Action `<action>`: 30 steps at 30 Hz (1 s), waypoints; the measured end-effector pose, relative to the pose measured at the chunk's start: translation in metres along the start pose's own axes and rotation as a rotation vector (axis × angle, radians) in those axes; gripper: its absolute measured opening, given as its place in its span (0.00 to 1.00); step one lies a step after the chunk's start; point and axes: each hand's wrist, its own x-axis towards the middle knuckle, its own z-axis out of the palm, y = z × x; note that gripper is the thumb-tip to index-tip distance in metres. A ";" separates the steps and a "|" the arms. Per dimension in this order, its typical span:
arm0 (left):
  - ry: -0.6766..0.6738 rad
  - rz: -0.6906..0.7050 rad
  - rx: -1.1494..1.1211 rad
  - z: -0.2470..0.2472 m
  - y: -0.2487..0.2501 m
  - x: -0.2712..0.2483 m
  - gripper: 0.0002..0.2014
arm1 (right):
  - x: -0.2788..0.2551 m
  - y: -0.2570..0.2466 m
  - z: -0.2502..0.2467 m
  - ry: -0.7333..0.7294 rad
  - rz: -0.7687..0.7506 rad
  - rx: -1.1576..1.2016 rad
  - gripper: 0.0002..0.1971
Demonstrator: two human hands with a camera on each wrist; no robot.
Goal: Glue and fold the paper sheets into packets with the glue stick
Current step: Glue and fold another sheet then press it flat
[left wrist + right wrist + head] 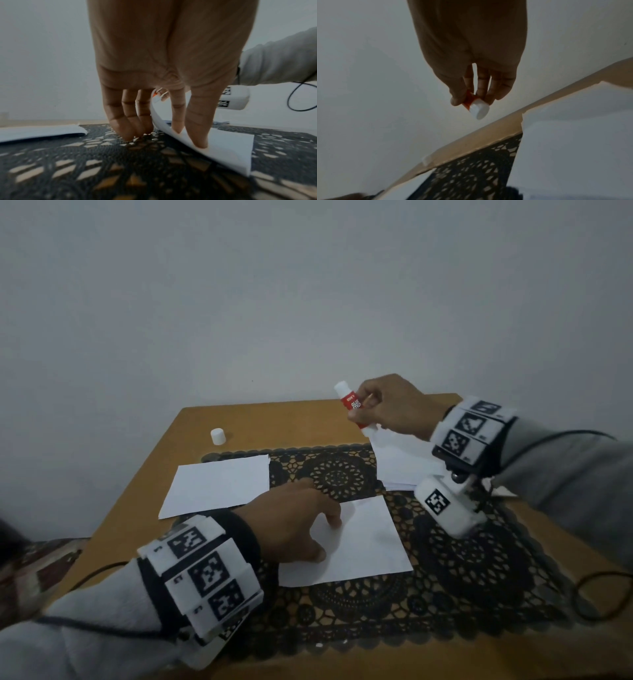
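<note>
the right hand (pixel 394 405) grips the uncapped red-and-white glue stick (pixel 352 405) aloft at one o'clock, over the loose stack of white sheets (pixel 404 467). the left hand (pixel 291 525), fingers straight, presses the centre white paper sheet (pixel 363 542) on the surface (pixel 274 419), one edge curling up. likely risks: the sheet skids on the black lace mat (pixel 479 559), or the glue dries while its white cap (pixel 218 436) sits at eleven o'clock.

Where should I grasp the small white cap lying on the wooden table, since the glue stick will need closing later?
Pinch the small white cap by its round side wall, coming straight down from above. It stands upright alone on the bare wooden table, beyond the lace mat, with free space all around for fingers. The left hand is nearer; the right hand holds the red glue stick.
</note>
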 end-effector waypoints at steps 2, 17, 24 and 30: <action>0.008 0.008 0.004 0.000 -0.001 0.000 0.24 | 0.021 0.006 0.013 0.035 0.014 -0.084 0.16; 0.027 0.058 -0.047 0.002 -0.007 0.011 0.23 | 0.064 0.028 0.046 0.048 0.049 -0.318 0.17; 0.002 0.023 -0.058 0.000 -0.007 0.009 0.24 | 0.042 0.019 0.007 0.063 0.046 -0.269 0.22; -0.006 0.003 -0.071 -0.003 -0.003 0.009 0.24 | -0.018 0.050 -0.055 -0.062 0.046 -0.600 0.09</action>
